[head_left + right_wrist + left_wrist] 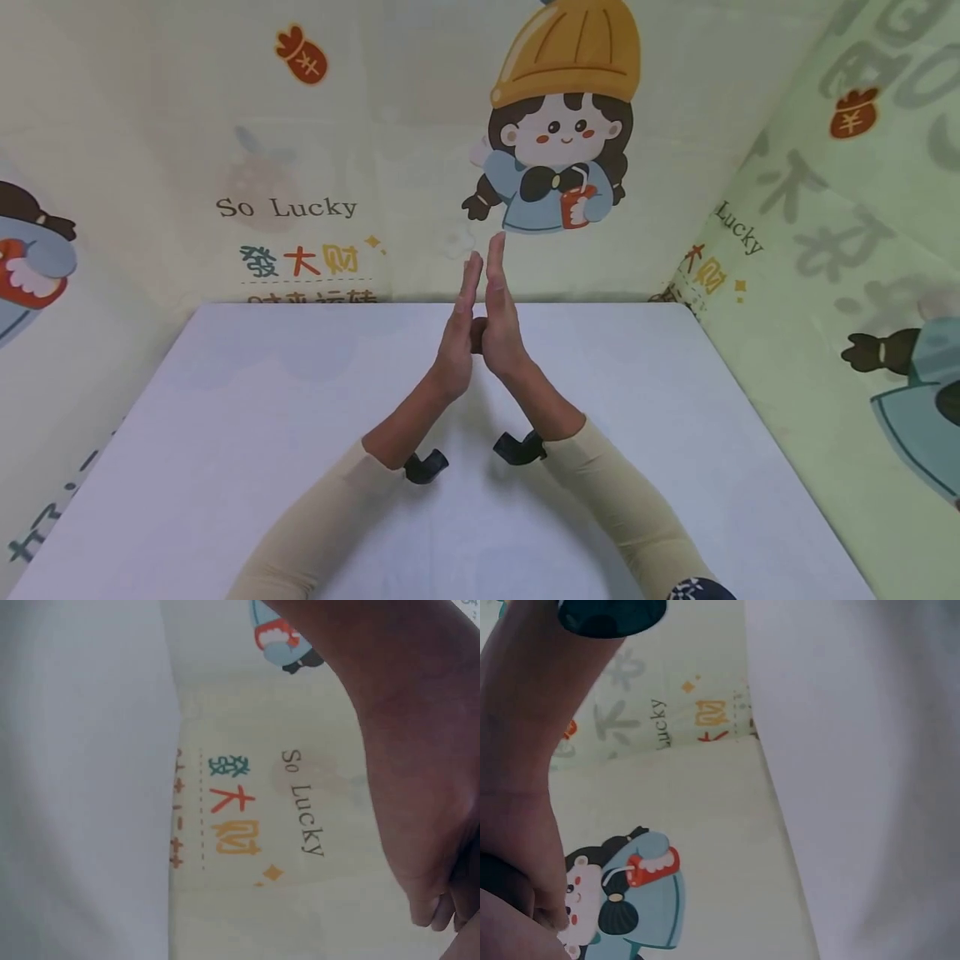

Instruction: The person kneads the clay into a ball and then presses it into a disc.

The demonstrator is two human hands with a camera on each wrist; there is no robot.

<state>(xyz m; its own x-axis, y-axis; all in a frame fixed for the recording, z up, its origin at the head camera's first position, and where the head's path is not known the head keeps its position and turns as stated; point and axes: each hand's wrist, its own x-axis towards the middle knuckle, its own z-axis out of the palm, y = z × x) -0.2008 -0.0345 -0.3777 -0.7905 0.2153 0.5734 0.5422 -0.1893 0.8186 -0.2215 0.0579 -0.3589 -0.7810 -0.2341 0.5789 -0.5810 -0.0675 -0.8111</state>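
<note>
My left hand (456, 337) and right hand (501, 329) are raised above the white table, palms facing each other and fingers straight, pointing up and away. Between the two palms sits a small, roundish, dark brown thing (477, 335); its kind cannot be told. Both palms flank it, and the fingertips stand slightly apart. In the left wrist view, the right hand (525, 832) fills the left side, with a dark shape low between the hands. The right wrist view shows the left hand (420, 795) at the right, its fingertips near the bottom.
A white table (300, 400) lies below the hands. Printed cloth walls (412, 150) with cartoon figures and lettering enclose its back and sides. Black curved camera mounts, one at the left wrist (426, 467) and one at the right wrist (519, 448), jut inward below the forearms.
</note>
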